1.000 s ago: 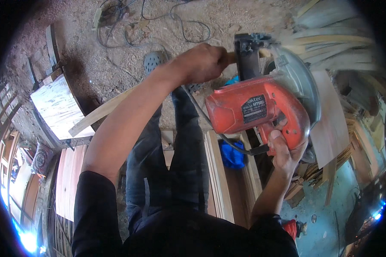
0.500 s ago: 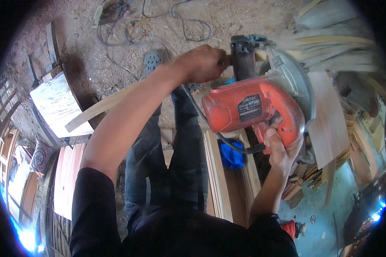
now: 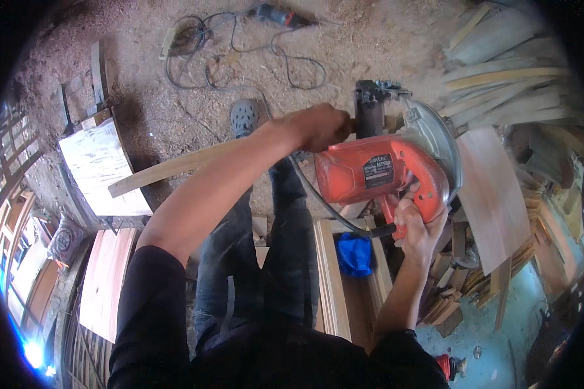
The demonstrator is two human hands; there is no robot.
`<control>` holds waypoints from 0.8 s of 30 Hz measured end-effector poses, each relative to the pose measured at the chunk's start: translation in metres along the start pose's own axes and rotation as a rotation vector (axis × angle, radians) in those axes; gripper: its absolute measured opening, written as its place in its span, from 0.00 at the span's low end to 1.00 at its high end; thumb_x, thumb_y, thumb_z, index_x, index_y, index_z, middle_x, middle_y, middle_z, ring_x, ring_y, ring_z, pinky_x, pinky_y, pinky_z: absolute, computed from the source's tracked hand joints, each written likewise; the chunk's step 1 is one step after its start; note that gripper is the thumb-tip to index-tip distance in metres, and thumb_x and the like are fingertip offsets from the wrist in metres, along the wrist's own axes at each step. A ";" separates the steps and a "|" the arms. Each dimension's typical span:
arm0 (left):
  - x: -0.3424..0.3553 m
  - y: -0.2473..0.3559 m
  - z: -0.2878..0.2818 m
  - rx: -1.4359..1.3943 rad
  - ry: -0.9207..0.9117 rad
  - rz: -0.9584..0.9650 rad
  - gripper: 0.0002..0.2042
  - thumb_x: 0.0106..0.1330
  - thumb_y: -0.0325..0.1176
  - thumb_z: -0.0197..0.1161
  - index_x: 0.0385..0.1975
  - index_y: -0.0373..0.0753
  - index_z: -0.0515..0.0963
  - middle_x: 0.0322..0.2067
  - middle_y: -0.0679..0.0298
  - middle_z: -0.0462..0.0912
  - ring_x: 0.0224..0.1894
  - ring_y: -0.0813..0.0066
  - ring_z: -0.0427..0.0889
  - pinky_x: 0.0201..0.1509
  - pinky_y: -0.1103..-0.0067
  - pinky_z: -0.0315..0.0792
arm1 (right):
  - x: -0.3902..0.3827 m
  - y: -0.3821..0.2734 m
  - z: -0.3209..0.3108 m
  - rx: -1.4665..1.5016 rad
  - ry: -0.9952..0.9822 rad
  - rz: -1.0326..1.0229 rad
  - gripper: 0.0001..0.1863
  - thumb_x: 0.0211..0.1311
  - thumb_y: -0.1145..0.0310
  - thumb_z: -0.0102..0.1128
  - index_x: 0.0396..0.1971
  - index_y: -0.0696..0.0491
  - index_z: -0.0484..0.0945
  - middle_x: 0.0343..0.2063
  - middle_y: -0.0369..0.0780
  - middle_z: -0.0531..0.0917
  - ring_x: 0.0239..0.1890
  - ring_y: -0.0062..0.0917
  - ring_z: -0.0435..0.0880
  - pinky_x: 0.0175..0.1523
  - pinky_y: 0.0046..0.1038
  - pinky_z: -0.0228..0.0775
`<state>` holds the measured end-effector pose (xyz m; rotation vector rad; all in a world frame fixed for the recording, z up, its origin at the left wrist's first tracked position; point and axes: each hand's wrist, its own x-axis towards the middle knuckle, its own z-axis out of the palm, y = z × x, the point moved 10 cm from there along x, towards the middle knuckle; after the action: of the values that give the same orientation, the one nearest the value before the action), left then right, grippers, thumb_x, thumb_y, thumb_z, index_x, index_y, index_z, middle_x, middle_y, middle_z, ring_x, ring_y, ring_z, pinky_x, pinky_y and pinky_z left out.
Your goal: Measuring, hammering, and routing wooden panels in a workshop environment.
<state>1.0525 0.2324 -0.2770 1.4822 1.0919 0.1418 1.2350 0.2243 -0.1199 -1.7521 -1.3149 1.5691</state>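
My right hand (image 3: 416, 223) grips the rear handle of a red circular saw (image 3: 350, 172) with a silver blade guard (image 3: 438, 139) and a black cord (image 3: 311, 188). My left hand (image 3: 318, 126) is closed on a long wooden strip (image 3: 149, 175) beside the saw's black base plate (image 3: 370, 113); the strip passes behind my forearm and under the saw, where the blade is hidden. A thin pale board (image 3: 490, 201) lies to the right of the saw.
Coiled cables and a power tool (image 3: 282, 16) lie on the sawdust-covered floor (image 3: 143, 65). Wood strips (image 3: 499, 97) are heaped at right, planks (image 3: 107, 279) and a marked white board (image 3: 100, 168) at left. A wooden frame (image 3: 331, 285) with blue bundle (image 3: 353, 253) is near my legs.
The view has shifted, showing more floor at the top, with the power tool now visible. The saw and my hands appear lower, and the saw sits a little further left.
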 end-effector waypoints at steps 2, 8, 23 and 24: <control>0.000 0.005 0.002 -0.023 -0.021 0.019 0.15 0.74 0.38 0.54 0.50 0.35 0.80 0.42 0.41 0.85 0.49 0.41 0.84 0.52 0.57 0.77 | 0.005 0.003 0.000 0.013 -0.019 0.024 0.17 0.56 0.78 0.54 0.48 0.62 0.73 0.24 0.36 0.76 0.20 0.17 0.72 0.26 0.22 0.66; -0.001 -0.056 -0.010 0.201 -0.009 -0.274 0.14 0.72 0.34 0.54 0.52 0.36 0.80 0.44 0.42 0.85 0.50 0.43 0.84 0.53 0.56 0.78 | 0.006 0.019 -0.001 -0.050 -0.011 0.024 0.18 0.58 0.80 0.55 0.50 0.63 0.74 0.24 0.35 0.76 0.20 0.16 0.71 0.26 0.22 0.65; -0.278 -0.227 -0.006 0.120 0.472 -0.801 0.13 0.75 0.37 0.53 0.38 0.31 0.77 0.31 0.36 0.81 0.38 0.32 0.82 0.43 0.48 0.74 | 0.234 0.272 -0.010 -0.712 -0.277 0.151 0.26 0.75 0.52 0.54 0.62 0.54 0.69 0.39 0.43 0.84 0.29 0.37 0.84 0.35 0.35 0.77; -0.292 -0.239 0.011 0.121 0.472 -0.787 0.12 0.75 0.36 0.54 0.36 0.31 0.76 0.29 0.36 0.80 0.35 0.31 0.81 0.37 0.47 0.73 | 0.254 0.288 -0.001 -1.220 -0.292 0.036 0.25 0.73 0.55 0.55 0.62 0.54 0.68 0.46 0.50 0.86 0.38 0.47 0.88 0.42 0.43 0.80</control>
<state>0.7732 -0.0144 -0.3348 1.0414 2.0220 -0.1399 1.3125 0.3125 -0.4854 -2.1601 -2.7618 1.0554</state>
